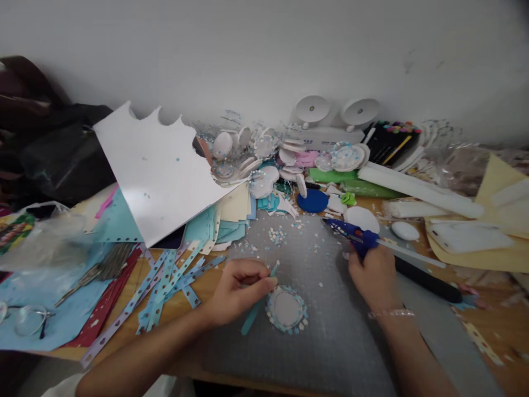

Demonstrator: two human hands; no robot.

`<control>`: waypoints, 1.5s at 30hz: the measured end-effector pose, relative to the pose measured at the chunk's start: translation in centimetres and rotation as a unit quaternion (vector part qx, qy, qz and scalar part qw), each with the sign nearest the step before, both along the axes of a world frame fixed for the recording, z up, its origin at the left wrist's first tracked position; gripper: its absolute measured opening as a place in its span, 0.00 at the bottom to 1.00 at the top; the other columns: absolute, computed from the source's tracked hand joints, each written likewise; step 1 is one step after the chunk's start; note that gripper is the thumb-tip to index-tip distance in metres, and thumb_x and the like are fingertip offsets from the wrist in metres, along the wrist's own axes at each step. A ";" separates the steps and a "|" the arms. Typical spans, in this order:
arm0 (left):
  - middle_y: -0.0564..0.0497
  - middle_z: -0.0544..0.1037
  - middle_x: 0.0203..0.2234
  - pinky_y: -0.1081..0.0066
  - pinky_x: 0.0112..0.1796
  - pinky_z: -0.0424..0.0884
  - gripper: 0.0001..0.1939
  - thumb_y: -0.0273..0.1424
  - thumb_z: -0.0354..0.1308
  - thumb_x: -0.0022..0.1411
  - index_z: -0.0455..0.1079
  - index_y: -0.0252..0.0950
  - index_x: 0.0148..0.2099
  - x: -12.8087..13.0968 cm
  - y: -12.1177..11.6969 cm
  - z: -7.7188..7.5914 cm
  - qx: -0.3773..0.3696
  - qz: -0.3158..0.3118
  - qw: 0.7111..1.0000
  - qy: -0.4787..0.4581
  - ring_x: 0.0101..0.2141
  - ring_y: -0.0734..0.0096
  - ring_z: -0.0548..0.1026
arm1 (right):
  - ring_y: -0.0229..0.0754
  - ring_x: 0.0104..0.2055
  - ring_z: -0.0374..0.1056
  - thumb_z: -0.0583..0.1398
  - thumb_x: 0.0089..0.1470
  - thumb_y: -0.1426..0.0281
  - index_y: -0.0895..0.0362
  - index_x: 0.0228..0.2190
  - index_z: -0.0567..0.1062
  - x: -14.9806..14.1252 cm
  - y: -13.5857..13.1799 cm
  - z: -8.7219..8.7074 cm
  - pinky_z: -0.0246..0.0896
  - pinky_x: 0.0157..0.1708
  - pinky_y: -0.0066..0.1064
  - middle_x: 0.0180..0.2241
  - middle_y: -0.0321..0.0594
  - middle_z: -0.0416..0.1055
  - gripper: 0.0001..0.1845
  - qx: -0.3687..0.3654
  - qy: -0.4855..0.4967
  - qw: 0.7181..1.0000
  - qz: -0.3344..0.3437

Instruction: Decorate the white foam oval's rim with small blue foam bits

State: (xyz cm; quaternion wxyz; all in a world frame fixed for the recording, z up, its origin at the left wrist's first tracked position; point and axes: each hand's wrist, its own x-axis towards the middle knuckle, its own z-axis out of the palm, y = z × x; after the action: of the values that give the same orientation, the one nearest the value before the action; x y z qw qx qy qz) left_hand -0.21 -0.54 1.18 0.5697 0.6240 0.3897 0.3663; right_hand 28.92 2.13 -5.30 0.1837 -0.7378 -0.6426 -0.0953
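My left hand (243, 289) is closed, thumb and fingers pinching what looks like teal tweezers (251, 318). A tiny pale piece sits near the upper tip. Just right of those fingertips, a round disc (286, 309) lies flat, its pale centre ringed with small blue and white pieces. My right hand (374, 275) wraps round a blue glue gun (359, 237), its nozzle pointing left and a whitish glue stick (413, 253) sticking out behind. Beyond the disc is a small pile of blue and white paper bits (277, 236). Both hands are over a grey mat (330, 353).
Punched paper strips (165, 286), scissors (78, 284) and glasses (27, 320) lie left. A large white sheet (161, 176) leans behind. Decorated discs (264, 146) crowd the wall beside a blue oval (313, 200). Right of my hand is a black rod-like handle (430, 279).
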 end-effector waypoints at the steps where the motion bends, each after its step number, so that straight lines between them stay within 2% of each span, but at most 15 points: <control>1: 0.56 0.57 0.16 0.74 0.23 0.51 0.22 0.39 0.56 0.59 0.61 0.34 0.18 0.0 0.0 0.1 -0.002 0.001 1.000 -0.002 0.20 0.77 0.56 | 0.60 0.36 0.66 0.51 0.51 0.64 0.68 0.34 0.70 0.0 -0.2 0.1 0.61 0.35 0.48 0.31 0.60 0.68 0.18 0.005 -0.003 1.000 -0.008; 5: 0.56 0.57 0.15 0.73 0.22 0.50 0.22 0.40 0.56 0.59 0.61 0.33 0.18 0.0 -0.1 0.2 -0.013 0.007 1.000 -0.003 0.20 0.77 0.56 | 0.65 0.42 0.65 0.53 0.50 0.59 0.68 0.40 0.68 0.2 -2.6 1.2 0.60 0.39 0.53 0.37 0.62 0.69 0.25 0.048 -0.004 0.999 -0.019; 10: 0.55 0.59 0.15 0.73 0.23 0.52 0.21 0.40 0.57 0.58 0.65 0.32 0.18 0.0 -0.2 0.2 -0.020 0.004 1.000 -0.009 0.20 0.76 0.58 | 0.60 0.37 0.65 0.56 0.52 0.62 0.57 0.36 0.67 -0.4 -6.7 3.0 0.61 0.38 0.52 0.32 0.54 0.69 0.12 0.117 0.037 0.992 0.004; 12: 0.54 0.61 0.15 0.73 0.24 0.54 0.20 0.40 0.58 0.58 0.68 0.32 0.19 0.0 -0.3 0.1 -0.029 0.001 0.999 -0.018 0.21 0.76 0.59 | 0.56 0.36 0.66 0.56 0.53 0.67 0.56 0.34 0.66 -1.6 -7.6 3.8 0.63 0.37 0.49 0.32 0.49 0.69 0.07 0.154 0.074 0.983 0.070; 14: 0.54 0.63 0.16 0.73 0.24 0.55 0.19 0.39 0.58 0.57 0.71 0.32 0.21 0.0 -0.4 0.0 -0.042 0.005 0.999 -0.024 0.22 0.75 0.60 | 0.50 0.35 0.68 0.57 0.53 0.72 0.55 0.35 0.67 -3.5 -7.9 4.5 0.66 0.35 0.43 0.32 0.45 0.69 0.05 0.155 0.105 0.964 0.187; 16: 0.53 0.65 0.16 0.73 0.26 0.56 0.16 0.37 0.59 0.57 0.74 0.32 0.23 0.1 -0.5 -0.1 -0.058 0.019 0.998 -0.033 0.23 0.74 0.62 | 0.46 0.34 0.69 0.57 0.52 0.75 0.54 0.36 0.68 -5.7 -7.6 5.4 0.68 0.34 0.38 0.32 0.42 0.70 0.08 0.127 0.110 0.935 0.312; 19: 0.54 0.65 0.16 0.74 0.27 0.57 0.14 0.34 0.60 0.56 0.74 0.32 0.22 0.1 -0.4 -0.3 -0.097 0.043 0.992 -0.068 0.23 0.75 0.62 | 0.44 0.35 0.71 0.55 0.53 0.79 0.56 0.41 0.71 -9.0 -6.2 6.8 0.71 0.34 0.35 0.34 0.43 0.73 0.14 0.143 0.074 0.881 0.445; 24: 0.57 0.59 0.14 0.75 0.24 0.54 0.15 0.33 0.62 0.51 0.65 0.32 0.17 0.1 0.2 -1.1 -0.169 0.104 0.967 -0.163 0.21 0.78 0.55 | 0.43 0.36 0.73 0.56 0.56 0.77 0.54 0.38 0.76 -12.1 -3.2 8.8 0.73 0.35 0.33 0.34 0.40 0.77 0.11 0.165 -0.016 0.839 0.518; 29: 0.58 0.56 0.15 0.75 0.23 0.53 0.18 0.38 0.64 0.51 0.65 0.32 0.19 0.1 0.4 -1.6 -0.187 0.112 0.961 -0.168 0.20 0.79 0.54 | 0.39 0.36 0.73 0.52 0.58 0.77 0.54 0.32 0.77 -11.7 -1.4 9.7 0.72 0.33 0.29 0.34 0.36 0.79 0.14 0.187 -0.068 0.785 0.587; 31: 0.58 0.56 0.15 0.75 0.23 0.53 0.19 0.41 0.61 0.54 0.67 0.31 0.21 0.1 0.4 -1.4 -0.176 0.093 0.970 -0.140 0.20 0.78 0.54 | 0.39 0.35 0.74 0.51 0.58 0.78 0.54 0.34 0.76 -10.8 -1.3 9.4 0.72 0.33 0.30 0.34 0.37 0.79 0.14 0.196 -0.034 0.784 0.588; 33: 0.57 0.59 0.15 0.75 0.24 0.55 0.18 0.40 0.58 0.58 0.71 0.31 0.24 0.2 0.5 -0.9 -0.141 0.083 0.983 -0.082 0.21 0.77 0.57 | 0.40 0.36 0.74 0.54 0.57 0.78 0.54 0.38 0.74 -9.9 -1.3 8.6 0.72 0.34 0.32 0.34 0.39 0.79 0.12 0.190 0.050 0.802 0.564; 35: 0.54 0.67 0.18 0.75 0.26 0.58 0.16 0.38 0.55 0.60 0.74 0.31 0.28 0.2 0.6 -0.4 -0.092 0.074 0.993 0.002 0.23 0.75 0.62 | 0.42 0.37 0.74 0.57 0.54 0.78 0.53 0.39 0.72 -9.1 -1.5 7.5 0.72 0.36 0.35 0.34 0.41 0.78 0.11 0.178 0.179 0.830 0.497; 37: 0.52 0.71 0.20 0.74 0.28 0.60 0.17 0.37 0.52 0.61 0.73 0.32 0.28 0.2 0.7 0.0 -0.043 0.043 0.995 0.080 0.26 0.72 0.66 | 0.42 0.35 0.73 0.59 0.53 0.77 0.53 0.36 0.70 -8.6 -1.8 6.4 0.71 0.34 0.36 0.33 0.41 0.76 0.09 0.156 0.328 0.846 0.391; 40: 0.51 0.70 0.21 0.74 0.27 0.59 0.18 0.36 0.49 0.63 0.70 0.32 0.26 0.2 0.8 0.3 0.033 -0.029 0.988 0.150 0.25 0.73 0.66 | 0.38 0.27 0.70 0.58 0.56 0.74 0.55 0.32 0.67 -8.2 -2.3 5.6 0.68 0.27 0.31 0.31 0.39 0.73 0.03 0.108 0.491 0.815 0.288; 45: 0.53 0.66 0.20 0.74 0.26 0.57 0.14 0.31 0.50 0.63 0.67 0.33 0.26 0.4 0.7 0.0 0.133 -0.139 0.966 0.173 0.24 0.74 0.62 | 0.34 0.24 0.66 0.58 0.57 0.68 0.55 0.30 0.66 -7.9 -2.5 5.6 0.65 0.24 0.28 0.28 0.36 0.70 0.05 0.015 0.616 0.732 0.292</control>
State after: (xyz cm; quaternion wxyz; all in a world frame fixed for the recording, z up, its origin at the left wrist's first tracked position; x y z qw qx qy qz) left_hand 0.15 0.16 1.21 0.4507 0.7960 0.3395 0.2189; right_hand 20.98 -0.36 0.32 0.5688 -0.4081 -0.5710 0.4289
